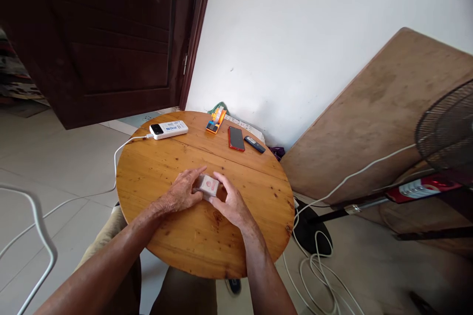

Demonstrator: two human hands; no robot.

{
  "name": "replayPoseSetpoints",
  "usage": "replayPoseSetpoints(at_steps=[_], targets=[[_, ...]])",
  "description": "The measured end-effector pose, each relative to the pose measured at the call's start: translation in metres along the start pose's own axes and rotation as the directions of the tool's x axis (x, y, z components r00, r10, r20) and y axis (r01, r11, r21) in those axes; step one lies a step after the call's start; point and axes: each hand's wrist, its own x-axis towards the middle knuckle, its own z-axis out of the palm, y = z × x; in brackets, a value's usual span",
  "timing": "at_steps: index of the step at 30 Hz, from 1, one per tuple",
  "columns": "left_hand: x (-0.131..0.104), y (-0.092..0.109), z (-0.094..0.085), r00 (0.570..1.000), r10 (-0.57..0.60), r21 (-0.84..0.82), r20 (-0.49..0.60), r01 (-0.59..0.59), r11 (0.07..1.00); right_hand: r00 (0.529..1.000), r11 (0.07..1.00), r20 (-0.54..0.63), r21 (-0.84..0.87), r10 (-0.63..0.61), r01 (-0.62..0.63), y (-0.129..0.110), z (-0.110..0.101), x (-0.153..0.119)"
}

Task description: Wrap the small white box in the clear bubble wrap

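A small whitish box with red print (pixel 208 185), about the size of a card pack, is between my hands at the middle of the round wooden table. From the left, my left hand (pixel 183 191) grips one end, its thumb on the near side and its fingers on the far side. At the other end my right hand (pixel 232 203) holds the box between thumb and fingers. Both hands are low over the tabletop; whether the box touches the wood I cannot tell.
Along the back of the table (pixel 148 182) lie a white power bank (pixel 172 129) with a cable, an orange tape dispenser (pixel 216 120), a red-edged phone (pixel 236 138) and a dark handheld device (pixel 254 144). A fan (pixel 447 123) and coiled cable (pixel 321 268) are at right.
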Motion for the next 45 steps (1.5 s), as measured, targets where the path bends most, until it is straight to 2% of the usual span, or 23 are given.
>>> replayPoseSetpoints(at_steps=[3,7,10,14,19,23,28,31,34,37,41,45], targets=[[-0.001,0.000,-0.005,0.998,-0.020,-0.015,0.052,0.021,1.000,0.999,1.000,0.034,0.013,0.007,-0.008,-0.004,-0.005,-0.002],[0.000,-0.002,-0.014,0.997,-0.036,-0.172,0.065,0.047,0.984,0.999,0.998,-0.033,0.045,-0.039,0.040,-0.008,-0.007,-0.001],[0.001,-0.002,-0.015,0.994,-0.070,-0.208,0.079,0.085,0.974,0.992,0.994,-0.079,0.025,-0.102,0.104,-0.007,-0.003,0.001],[0.002,0.001,-0.012,0.993,-0.062,-0.186,0.104,0.080,0.979,0.972,0.986,-0.168,-0.001,-0.163,0.165,-0.005,0.004,0.003],[0.002,0.007,-0.008,0.990,-0.125,-0.101,0.060,0.130,0.986,0.943,0.974,-0.242,-0.034,-0.227,0.226,-0.004,0.006,0.004],[0.001,0.009,-0.006,0.991,-0.128,-0.053,0.040,0.130,0.990,0.914,0.951,-0.267,-0.139,-0.305,0.276,-0.002,0.006,0.005],[0.001,0.009,-0.006,0.993,-0.107,-0.066,0.040,0.109,0.992,0.894,0.912,-0.246,-0.269,-0.375,0.309,-0.002,0.009,0.004],[0.000,0.011,-0.006,0.993,-0.088,-0.136,0.077,0.098,0.986,0.908,0.934,-0.260,-0.235,-0.328,0.270,-0.007,0.006,0.006],[-0.002,0.010,-0.003,0.997,-0.003,-0.204,0.083,0.020,0.979,0.926,0.957,-0.274,-0.201,-0.259,0.208,-0.016,-0.004,0.015],[-0.001,0.007,0.003,0.995,0.069,-0.256,0.068,-0.049,0.965,0.946,0.958,-0.236,-0.230,-0.223,0.169,-0.027,-0.018,0.032],[-0.001,0.008,0.004,0.995,0.050,-0.304,0.085,-0.022,0.952,0.957,0.920,-0.128,-0.334,-0.261,0.206,-0.037,-0.038,0.060],[-0.003,0.019,-0.007,0.989,-0.013,-0.327,0.146,0.061,0.943,0.964,0.864,-0.035,-0.453,-0.263,0.219,-0.042,-0.054,0.085]])
